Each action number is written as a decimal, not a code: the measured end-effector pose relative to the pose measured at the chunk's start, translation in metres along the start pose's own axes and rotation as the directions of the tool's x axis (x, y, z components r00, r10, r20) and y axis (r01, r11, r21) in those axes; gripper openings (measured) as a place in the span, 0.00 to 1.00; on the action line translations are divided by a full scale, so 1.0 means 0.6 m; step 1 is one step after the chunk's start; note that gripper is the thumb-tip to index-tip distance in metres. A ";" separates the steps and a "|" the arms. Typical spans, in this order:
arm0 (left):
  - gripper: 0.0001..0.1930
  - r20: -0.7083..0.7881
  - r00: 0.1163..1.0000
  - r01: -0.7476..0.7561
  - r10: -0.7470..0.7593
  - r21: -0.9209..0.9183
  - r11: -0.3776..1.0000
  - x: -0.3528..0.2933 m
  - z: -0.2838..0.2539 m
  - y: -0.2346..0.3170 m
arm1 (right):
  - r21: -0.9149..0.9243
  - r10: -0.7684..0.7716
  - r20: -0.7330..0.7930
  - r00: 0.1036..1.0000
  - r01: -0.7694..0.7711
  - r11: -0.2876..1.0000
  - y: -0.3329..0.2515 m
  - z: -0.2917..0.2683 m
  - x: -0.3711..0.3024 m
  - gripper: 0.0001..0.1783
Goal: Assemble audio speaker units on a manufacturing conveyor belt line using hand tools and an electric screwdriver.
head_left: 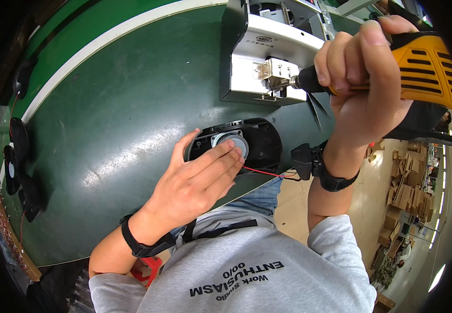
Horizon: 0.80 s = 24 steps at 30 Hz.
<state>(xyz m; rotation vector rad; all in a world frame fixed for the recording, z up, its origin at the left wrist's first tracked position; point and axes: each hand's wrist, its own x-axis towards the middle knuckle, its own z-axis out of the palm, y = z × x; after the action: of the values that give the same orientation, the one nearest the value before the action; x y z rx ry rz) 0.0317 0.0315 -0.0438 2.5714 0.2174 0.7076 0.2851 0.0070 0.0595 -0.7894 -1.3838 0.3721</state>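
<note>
My left hand (194, 180) reaches across a round speaker (237, 144) with a silvery back, set in a black plastic housing (266, 143). Its fingertips press on the speaker's back while the thumb braces the housing's left edge. A thin red wire (267, 171) trails from the housing towards the right. Raised at the upper right, my right hand (364, 68) is wrapped round a yellow and black power screwdriver (419, 65). The screwdriver's tip meets the metal bracket on the front of a silver screw feeder (288, 39); the exact contact at the tip is too small to make out.
The green tabletop (116, 120) spreads under the work. Several black housings (20, 141) with red wires lie along its far left side. Below the table's right edge, cardboard pieces (408, 177) are heaped on the floor. Black straps circle both my wrists.
</note>
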 end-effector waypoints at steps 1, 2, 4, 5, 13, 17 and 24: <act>0.24 -0.003 1.000 -0.006 0.006 0.003 1.000 0.000 0.000 0.000 | -0.022 0.011 -0.012 1.000 -0.011 1.000 -0.001 0.004 0.000 0.17; 0.24 -0.003 1.000 -0.006 0.006 0.004 1.000 0.000 0.000 0.000 | -0.040 0.023 -0.024 0.999 -0.024 0.999 -0.001 0.007 0.000 0.17; 0.24 -0.002 1.000 0.006 -0.006 -0.017 1.000 0.000 0.001 -0.002 | -0.029 0.040 0.006 0.999 -0.040 0.999 -0.008 0.014 0.006 0.15; 0.24 -0.005 1.000 0.012 -0.012 -0.013 1.000 -0.003 0.001 -0.003 | -0.033 0.143 -0.057 0.988 -0.145 0.989 -0.020 0.029 0.011 0.12; 0.19 -0.057 0.998 -0.033 0.036 0.060 0.998 -0.016 0.012 -0.008 | 0.214 0.116 0.134 0.984 -0.143 0.966 -0.074 0.055 -0.019 0.12; 0.12 -0.071 0.997 -0.025 0.029 0.060 0.998 -0.017 0.015 -0.010 | 0.147 0.159 0.210 0.965 -0.192 0.970 -0.054 0.100 -0.042 0.13; 0.10 -0.057 0.998 -0.020 0.024 0.055 0.998 -0.017 0.010 -0.008 | 0.086 0.221 0.290 0.931 -0.255 0.963 -0.018 0.098 -0.057 0.17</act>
<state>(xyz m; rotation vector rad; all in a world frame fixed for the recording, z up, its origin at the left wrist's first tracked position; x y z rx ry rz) 0.0258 0.0306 -0.0555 2.6108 0.2302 0.7955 0.2200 -0.0069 0.0415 -0.8280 -1.5124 0.7765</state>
